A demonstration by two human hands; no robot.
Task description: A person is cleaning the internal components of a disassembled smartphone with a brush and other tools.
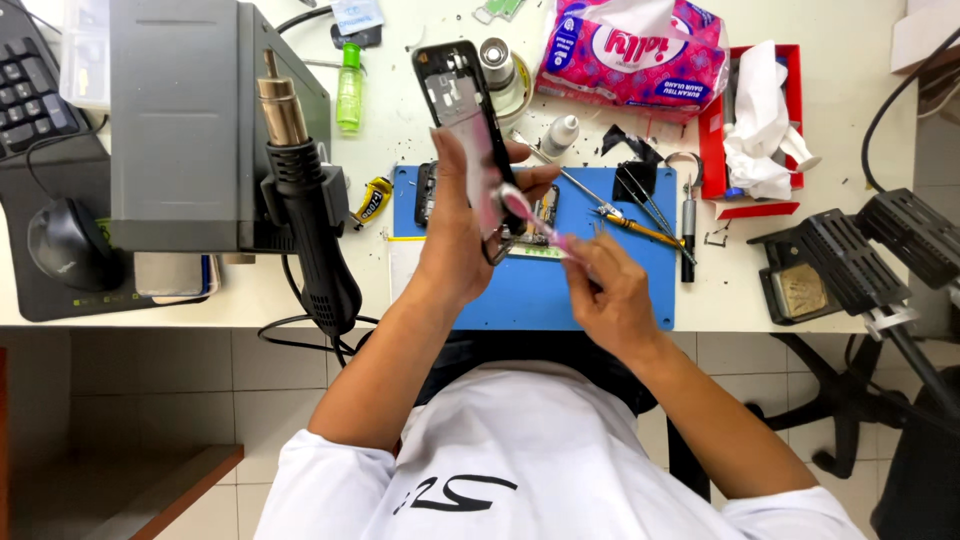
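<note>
My left hand [452,235] is gripping one black opened phone frame [462,95], tilted above the blue rectangular work mat [610,290]. My right hand [608,290] is pinching one pink toothbrush [530,218], bristles touching the frame. One grey hot-air gun [305,200] is hanging beside.

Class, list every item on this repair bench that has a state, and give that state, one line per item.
Phone frame: opened up, held upright in the left hand.
Pink toothbrush: gripped by the right hand, bristles against the frame.
Hot air gun: docked on its station, nozzle up.
Tissue pack: opened, tissue sticking out.
Green bottle: capped, standing.
Red tray: holding crumpled tissue.
Blue mat: lying flat.
</note>
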